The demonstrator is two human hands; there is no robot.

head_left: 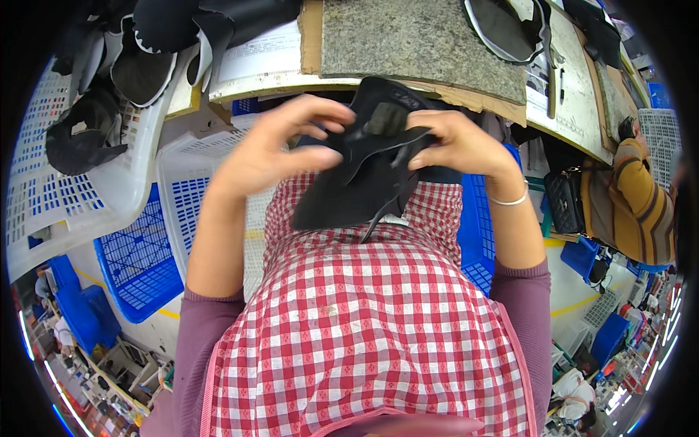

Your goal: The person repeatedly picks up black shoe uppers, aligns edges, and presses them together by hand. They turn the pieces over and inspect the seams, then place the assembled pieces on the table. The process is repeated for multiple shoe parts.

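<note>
A black shoe upper (338, 195), with a smooth dark lining patch in its opening, is held above my lap at the bench's front edge. My right hand (466, 146) is closed on its right edge, thumb below and fingers over the top. At its left side is my left hand (268, 149), slightly blurred, with curved fingers and thumb apart. Whether those fingertips touch the upper I cannot tell. A thin dark strip (375, 222) hangs from the upper's lower side over my checked apron (364, 306).
Ahead is a bench with a grey stone slab (415, 40) and a paper sheet (258, 54). More black uppers (145, 69) lie in a white crate (116, 204) at left; another upper (510, 25) lies back right. A blue crate (138, 255) stands below. A co-worker's striped sleeve (632, 189) is at right.
</note>
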